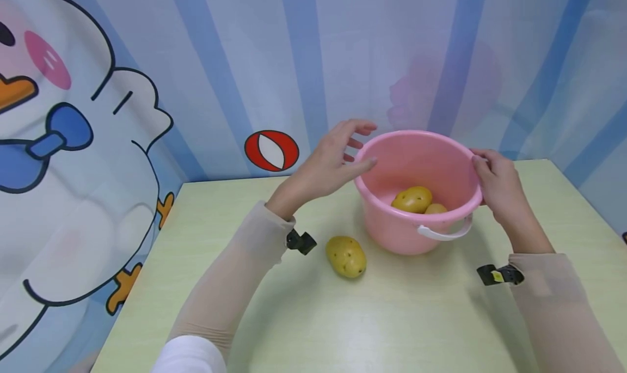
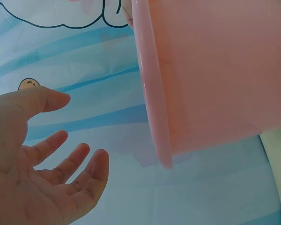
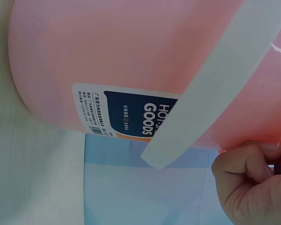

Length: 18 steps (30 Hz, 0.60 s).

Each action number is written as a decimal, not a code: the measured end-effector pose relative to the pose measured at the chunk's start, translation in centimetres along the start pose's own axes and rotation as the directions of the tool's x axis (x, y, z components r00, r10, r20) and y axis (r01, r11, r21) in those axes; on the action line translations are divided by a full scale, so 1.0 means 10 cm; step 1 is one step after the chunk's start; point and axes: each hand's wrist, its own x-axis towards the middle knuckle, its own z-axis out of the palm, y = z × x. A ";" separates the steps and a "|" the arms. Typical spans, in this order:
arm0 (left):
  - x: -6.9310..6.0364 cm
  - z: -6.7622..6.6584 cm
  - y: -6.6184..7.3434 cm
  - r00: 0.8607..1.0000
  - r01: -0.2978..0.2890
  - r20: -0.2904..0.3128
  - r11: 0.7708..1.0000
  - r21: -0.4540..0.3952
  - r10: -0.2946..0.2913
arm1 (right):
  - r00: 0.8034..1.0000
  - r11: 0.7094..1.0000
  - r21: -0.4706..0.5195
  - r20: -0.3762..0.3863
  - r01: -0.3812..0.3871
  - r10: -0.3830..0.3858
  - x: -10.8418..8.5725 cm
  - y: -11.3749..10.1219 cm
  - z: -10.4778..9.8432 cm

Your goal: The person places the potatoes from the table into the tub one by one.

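Note:
A pink bucket (image 1: 399, 234) stands on the table, its mouth tipped somewhat toward the head camera. Two potatoes show inside it, one potato (image 1: 412, 199) partly over a second potato (image 1: 436, 209). Outside, in front of the bucket, lies another potato (image 1: 346, 257). My right hand (image 1: 501, 185) grips the rim on the right side, thumb over the edge; the right wrist view shows its fingers curled at the rim. My left hand (image 1: 335, 158) is beside the left rim with fingers spread and loosely bent. In the left wrist view a gap separates this hand (image 2: 51, 159) from the bucket.
The white bucket handle (image 1: 446, 234) hangs down at the front right. A printed label (image 3: 126, 112) is stuck on the bucket's side. Behind the pale table (image 1: 401, 324) hangs a blue striped backdrop (image 1: 343, 52) with a cartoon duck (image 1: 73, 226) at left.

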 end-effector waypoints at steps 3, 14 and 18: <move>-0.02 -0.02 -0.02 1.000 0.007 -0.004 1.000 0.005 -0.007 | 1.000 1.000 -0.003 -0.001 -0.001 0.001 -0.01 0.00 0.00; -0.09 -0.05 -0.06 0.999 0.037 -0.021 0.999 0.016 -0.037 | 1.000 1.000 -0.008 0.009 -0.012 0.012 0.01 0.01 0.00; -0.12 -0.07 -0.08 0.998 0.052 -0.029 0.998 0.018 -0.051 | 1.000 1.000 -0.008 0.007 -0.010 0.010 0.01 0.01 0.00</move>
